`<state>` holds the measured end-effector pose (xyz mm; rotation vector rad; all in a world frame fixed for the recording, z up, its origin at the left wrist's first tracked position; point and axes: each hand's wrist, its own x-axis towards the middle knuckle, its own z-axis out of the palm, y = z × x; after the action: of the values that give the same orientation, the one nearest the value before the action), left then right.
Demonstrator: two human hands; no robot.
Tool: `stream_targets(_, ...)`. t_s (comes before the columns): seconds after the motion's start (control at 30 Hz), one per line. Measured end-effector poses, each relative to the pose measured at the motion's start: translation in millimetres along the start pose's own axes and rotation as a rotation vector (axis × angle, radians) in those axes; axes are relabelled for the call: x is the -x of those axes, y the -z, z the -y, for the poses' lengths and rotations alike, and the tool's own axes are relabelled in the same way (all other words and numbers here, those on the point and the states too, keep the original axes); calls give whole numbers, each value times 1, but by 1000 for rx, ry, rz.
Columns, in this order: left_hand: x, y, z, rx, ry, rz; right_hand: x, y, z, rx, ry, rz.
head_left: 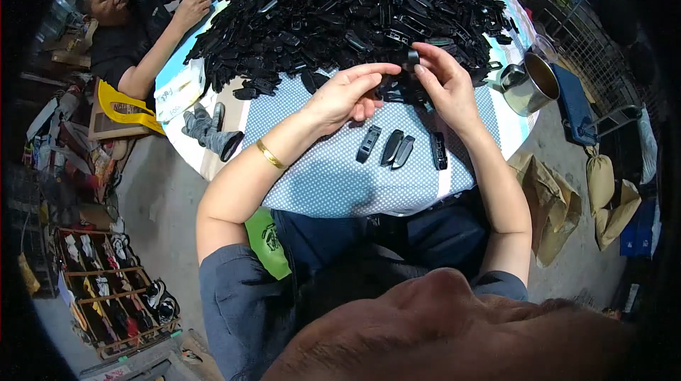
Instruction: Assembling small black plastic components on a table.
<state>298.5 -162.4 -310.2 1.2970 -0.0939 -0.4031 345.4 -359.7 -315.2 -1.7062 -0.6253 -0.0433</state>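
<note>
Over the near side of the round table, my right hand (pixel 448 89) pinches a small black plastic part (pixel 413 59) between thumb and fingers. My left hand (pixel 349 94) stretches its index finger toward that part, the fingertip close beside it; whether they touch I cannot tell. Its other fingers curl loosely, with nothing visible in them. Below my hands, a black plastic piece (pixel 368 144) lies apart on the dotted cloth (pixel 312 182). To its right are a close pair of dark pieces (pixel 402 153) and a longer slotted piece (pixel 439 151).
A large heap of black plastic parts (pixel 305 23) covers the table's far side. Grey gloves (pixel 207 133) lie at left, a metal mug (pixel 532 86) stands at right. Another person (pixel 135 26) sits at the far left, hands raised. Brown paper bags (pixel 545 207) stand on the floor.
</note>
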Motion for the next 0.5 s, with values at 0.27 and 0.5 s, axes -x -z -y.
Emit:
stream_targets(0.27, 4, -9, 6, -171, -128, 31, 11, -1, 16, -285, -110, 50)
stream_targets(0.5, 1, -12, 22, -554, -440, -111, 16, 1, 17, -735, -326, 41)
